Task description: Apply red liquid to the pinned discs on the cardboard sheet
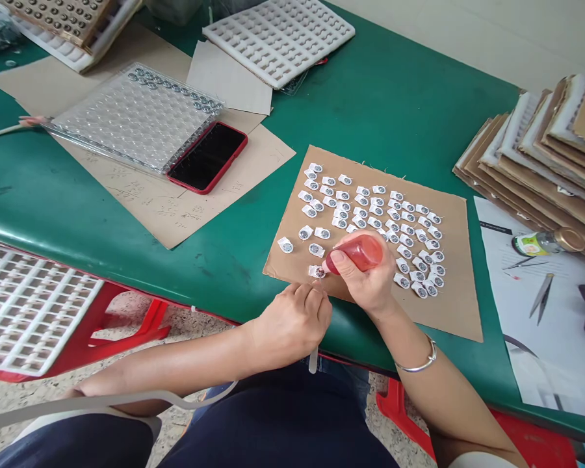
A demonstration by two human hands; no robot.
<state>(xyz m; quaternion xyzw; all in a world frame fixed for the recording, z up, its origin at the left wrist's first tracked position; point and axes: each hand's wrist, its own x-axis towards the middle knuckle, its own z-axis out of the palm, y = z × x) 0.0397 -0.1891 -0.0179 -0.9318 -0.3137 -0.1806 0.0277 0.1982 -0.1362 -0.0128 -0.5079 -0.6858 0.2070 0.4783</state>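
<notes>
My right hand (375, 276) is wrapped round a soft red squeeze bottle (363, 251), tilted with its nozzle down to the left. The nozzle tip is at a small white tagged piece with a round dark face (314, 272), near the front edge of a brown cardboard sheet (448, 312). Just in front of that piece my left hand (295, 316) is closed. From under its fist sticks the flat rounded end of a slim tool, apparently tweezers (313, 361); their tips are mostly hidden. Many similar tagged pieces (376, 202) lie in loose rows on the cardboard.
A red-edged phone (208, 158) lies beside a clear tray (127, 117) with small metal parts. White slotted trays stand at the back (277, 32) and lower left (29, 305). Stacked boards (531, 156), a small jar (546, 242) and scissors-like tool (542, 296) are at right.
</notes>
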